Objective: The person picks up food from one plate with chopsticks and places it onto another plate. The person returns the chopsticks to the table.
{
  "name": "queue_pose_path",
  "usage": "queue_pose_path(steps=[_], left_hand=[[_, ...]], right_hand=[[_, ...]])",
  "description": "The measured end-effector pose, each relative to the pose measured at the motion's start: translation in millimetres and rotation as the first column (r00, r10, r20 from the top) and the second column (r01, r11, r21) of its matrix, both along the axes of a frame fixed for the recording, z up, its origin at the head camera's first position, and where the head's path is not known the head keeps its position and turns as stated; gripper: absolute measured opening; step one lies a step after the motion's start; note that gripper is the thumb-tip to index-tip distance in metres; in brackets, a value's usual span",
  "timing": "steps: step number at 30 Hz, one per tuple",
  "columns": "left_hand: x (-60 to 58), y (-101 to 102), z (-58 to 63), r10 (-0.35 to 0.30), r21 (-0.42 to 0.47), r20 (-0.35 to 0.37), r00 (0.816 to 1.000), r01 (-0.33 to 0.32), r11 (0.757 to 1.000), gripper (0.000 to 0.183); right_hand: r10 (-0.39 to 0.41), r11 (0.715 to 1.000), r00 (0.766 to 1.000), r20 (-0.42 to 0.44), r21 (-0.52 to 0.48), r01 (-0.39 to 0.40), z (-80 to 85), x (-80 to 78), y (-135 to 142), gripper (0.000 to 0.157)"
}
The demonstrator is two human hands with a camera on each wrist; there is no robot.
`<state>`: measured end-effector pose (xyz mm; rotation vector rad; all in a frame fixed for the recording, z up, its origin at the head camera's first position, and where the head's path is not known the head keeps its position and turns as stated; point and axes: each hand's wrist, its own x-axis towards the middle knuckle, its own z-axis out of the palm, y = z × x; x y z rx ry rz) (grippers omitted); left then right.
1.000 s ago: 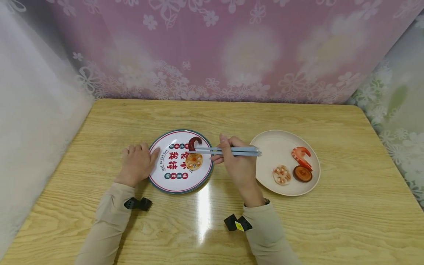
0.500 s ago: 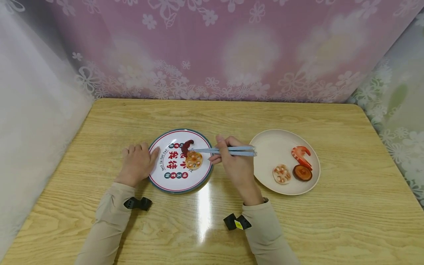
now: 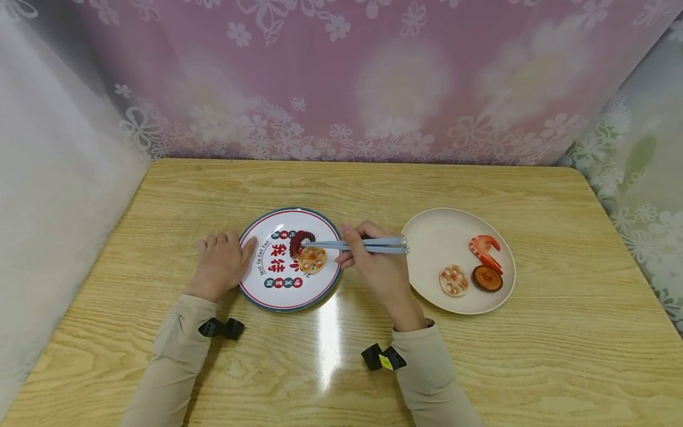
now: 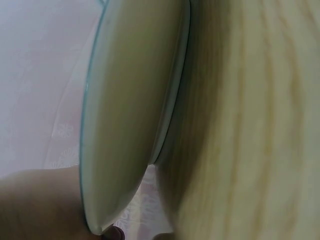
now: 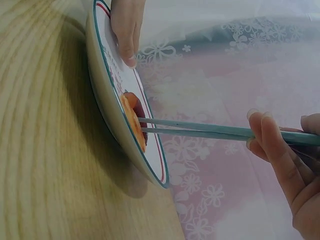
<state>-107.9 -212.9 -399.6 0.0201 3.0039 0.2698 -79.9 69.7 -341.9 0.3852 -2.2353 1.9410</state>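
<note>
My left hand (image 3: 221,264) holds the left rim of a white plate (image 3: 272,296) with a green and red edge, its thumb lying over the rim. In my right hand (image 3: 376,267) I grip a pair of pale blue chopsticks (image 3: 368,245). Their tips come together at a dark red octopus tentacle (image 3: 300,240) on that plate. A lotus root slice (image 3: 312,260) lies right beside the tentacle, under the chopstick tips in the head view. The right wrist view shows the chopsticks (image 5: 200,129) reaching the food from the side. Red Chinese characters are printed on the plate.
A cream plate (image 3: 432,237) stands to the right, partly behind my right hand. It bears a shrimp (image 3: 485,252), a mushroom cap (image 3: 488,278) and another lotus root slice (image 3: 453,281). Both plates stand on a wooden table (image 3: 576,284), with a pink floral curtain (image 3: 341,89) behind it.
The tentacle has shifted slightly left and down and turned, now lying against the lotus root slice. The chopsticks and right hand have moved slightly left; the left hand stays still.
</note>
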Motion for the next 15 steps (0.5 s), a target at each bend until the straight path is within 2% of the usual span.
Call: queue_pose_path(steps=[3,6,9,13,15], left_hand=[[0.1,0.6,-0.2,0.0,-0.001,-0.003,1.0,0.0,1.0,0.048],[0.0,0.6,-0.6,0.001,0.0,-0.002,1.0,-0.001,1.0,0.047],[-0.4,-0.1,-1.5,-0.001,0.007,0.001,1.0,0.001,1.0,0.047],[-0.7,0.1,-1.0,-0.006,0.008,0.01,1.0,0.005,1.0,0.048],[-0.6,0.0,-0.1,-0.009,0.009,0.009,1.0,0.009,1.0,0.048]], right_hand=[[-0.016,1.0,1.0,-0.008,0.025,0.017,5.0,-0.1,3.2,0.025],[-0.029,0.998,1.0,-0.009,0.054,0.03,19.3,3.6,7.6,0.023],[-0.042,0.998,0.998,-0.053,0.038,0.044,29.8,5.7,18.2,0.022],[-0.105,0.994,0.984,-0.142,0.008,0.107,29.3,2.4,47.3,0.027],[-0.152,0.988,0.976,-0.153,0.017,0.157,32.4,2.8,62.8,0.029]])
